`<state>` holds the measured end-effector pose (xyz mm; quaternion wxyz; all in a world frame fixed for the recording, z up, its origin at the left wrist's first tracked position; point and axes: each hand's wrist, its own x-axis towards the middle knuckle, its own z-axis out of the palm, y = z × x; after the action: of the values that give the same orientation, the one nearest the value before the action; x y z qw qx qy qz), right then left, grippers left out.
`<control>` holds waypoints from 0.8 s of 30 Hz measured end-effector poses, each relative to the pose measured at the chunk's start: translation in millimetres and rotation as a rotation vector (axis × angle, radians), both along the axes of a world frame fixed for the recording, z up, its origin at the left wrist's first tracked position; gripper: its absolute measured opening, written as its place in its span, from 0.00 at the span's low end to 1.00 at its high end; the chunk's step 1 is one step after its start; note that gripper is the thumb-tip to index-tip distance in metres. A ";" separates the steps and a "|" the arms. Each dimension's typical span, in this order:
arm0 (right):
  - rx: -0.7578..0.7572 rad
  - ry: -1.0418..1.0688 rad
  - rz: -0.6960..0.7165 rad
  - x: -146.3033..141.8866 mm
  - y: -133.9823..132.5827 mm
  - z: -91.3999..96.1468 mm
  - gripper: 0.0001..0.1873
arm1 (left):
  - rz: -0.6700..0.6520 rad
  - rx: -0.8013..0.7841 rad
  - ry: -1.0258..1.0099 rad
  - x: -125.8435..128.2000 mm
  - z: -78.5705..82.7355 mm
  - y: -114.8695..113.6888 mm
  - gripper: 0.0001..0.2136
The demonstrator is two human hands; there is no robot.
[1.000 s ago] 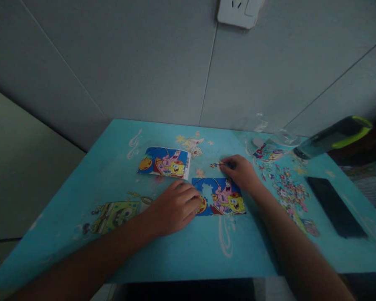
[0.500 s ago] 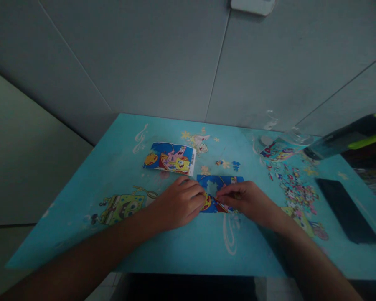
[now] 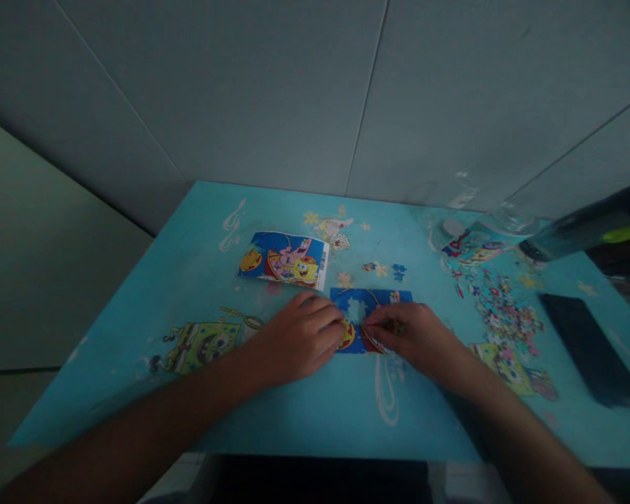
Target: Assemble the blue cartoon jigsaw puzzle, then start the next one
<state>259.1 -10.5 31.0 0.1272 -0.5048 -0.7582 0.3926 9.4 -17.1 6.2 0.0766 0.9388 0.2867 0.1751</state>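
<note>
A partly assembled jigsaw puzzle [image 3: 383, 297] with a blue cartoon picture lies flat on the table, a gap showing the tabletop in its upper left part. My left hand [image 3: 311, 337] rests palm down over the puzzle's left edge, its curled fingers pressing on it. From the right, my right hand [image 3: 412, 337] reaches over the puzzle with thumb and forefinger pinched near its middle; whatever sits between those fingertips is hidden. Beyond the puzzle lie a few loose blue pieces [image 3: 399, 271]. A picture sheet [image 3: 286, 260] with a matching scene and a barcode lies behind my left hand.
Many loose puzzle pieces [image 3: 507, 311] are heaped at the right, beside a dark flat phone-like object [image 3: 591, 346]. Behind them are a clear plastic jar [image 3: 483, 241] lying down and a dark bottle [image 3: 577, 224]. A grey wall [image 3: 273, 91] borders the cartoon-printed table [image 3: 136, 315].
The view has tilted slightly downward, so things shift a little in the picture. Both hands stay at the puzzle, and my right fingertips have moved only slightly.
</note>
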 end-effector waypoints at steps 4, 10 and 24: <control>0.007 0.000 -0.004 -0.3 1.0 -3.0 0.08 | 0.007 0.000 -0.006 0.1 -0.3 0.1 0.09; 0.057 -0.037 0.006 0.5 1.0 -3.6 0.06 | 0.002 -0.006 0.002 -0.2 0.3 0.0 0.08; 0.152 -0.057 0.065 -3.1 -0.1 1.3 0.07 | 0.002 -0.019 0.031 0.2 0.6 0.2 0.09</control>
<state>256.0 -10.6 32.4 0.1305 -0.4797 -0.8052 0.3232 9.6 -16.9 6.8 0.0809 0.9404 0.2902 0.1577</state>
